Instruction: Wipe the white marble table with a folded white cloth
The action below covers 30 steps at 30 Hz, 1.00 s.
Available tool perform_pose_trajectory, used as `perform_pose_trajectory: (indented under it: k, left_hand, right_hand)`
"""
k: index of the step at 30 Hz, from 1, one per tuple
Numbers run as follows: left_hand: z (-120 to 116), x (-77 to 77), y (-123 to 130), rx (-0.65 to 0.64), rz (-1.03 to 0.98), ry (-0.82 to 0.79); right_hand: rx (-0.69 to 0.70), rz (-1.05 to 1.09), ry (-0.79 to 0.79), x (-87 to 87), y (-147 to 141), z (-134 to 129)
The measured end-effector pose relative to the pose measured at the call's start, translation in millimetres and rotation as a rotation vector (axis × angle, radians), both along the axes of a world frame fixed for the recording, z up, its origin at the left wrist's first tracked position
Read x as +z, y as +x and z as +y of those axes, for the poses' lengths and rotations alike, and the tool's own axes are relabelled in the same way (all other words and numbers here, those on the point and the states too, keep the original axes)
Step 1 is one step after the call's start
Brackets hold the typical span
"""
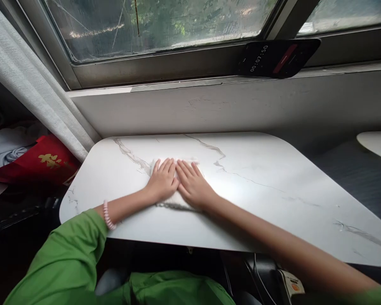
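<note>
A white cloth point(178, 201) with a greyish near edge lies flat on the grey-veined white tabletop point(257, 203); it is spread beneath the left hand point(162, 180) and right hand point(195, 185), which hide much of it; its far edge looks slightly blurred.

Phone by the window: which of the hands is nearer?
Right. The right hand presses the cloth, below and left of the phone in view; the left hand is farther left.

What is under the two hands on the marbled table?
A whitish cloth lies flat on the table, beneath the left hand and right hand. Its edges show around them; the part under the palms is covered.
</note>
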<state>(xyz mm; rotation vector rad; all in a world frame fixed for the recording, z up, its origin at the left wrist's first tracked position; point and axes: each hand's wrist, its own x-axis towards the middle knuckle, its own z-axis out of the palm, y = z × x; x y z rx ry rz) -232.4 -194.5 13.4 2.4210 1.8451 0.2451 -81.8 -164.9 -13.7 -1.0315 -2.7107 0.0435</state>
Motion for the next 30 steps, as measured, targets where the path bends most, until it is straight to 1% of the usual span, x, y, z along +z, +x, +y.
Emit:
perform_pose_trajectory:
  k: [4, 6, 8, 11, 15, 21, 26, 30]
  left_hand:
    - [83, -2.0, -2, 0.034, 0.016, 0.030]
    - [116, -4.0, -3, 0.040, 0.019, 0.056]
    - [138, -6.0, -5, 0.031, 0.024, 0.078]
    - [153, -7.5, -8, 0.033, 0.032, 0.095]
    - [151, -7.9, -9, 0.046, 0.028, 0.096]
    - [133, -8.7, -6, 0.057, 0.008, 0.081]
    - [108, -9.2, 4, 0.034, 0.009, 0.066]
    - [78, -7.3, 15, 0.010, 0.031, 0.051]
  right_hand:
    - [-0.077, -0.023, -0.031, 3.8, -10, 80]
    - [-0.125, -0.012, -0.021, 3.7, -16, 110]
    - [-0.168, 0.001, -0.007, 3.0, -20, 129]
    - [-0.203, 0.009, 0.011, 2.7, -24, 139]
    - [-0.190, 0.023, 0.030, 3.8, -25, 138]
    - [-0.177, 0.022, -0.005, 6.2, -17, 120]
    - [-0.160, 0.003, 0.005, 3.4, -4, 96]
    - [-0.147, 0.007, 0.076, -6.9, 9, 71]
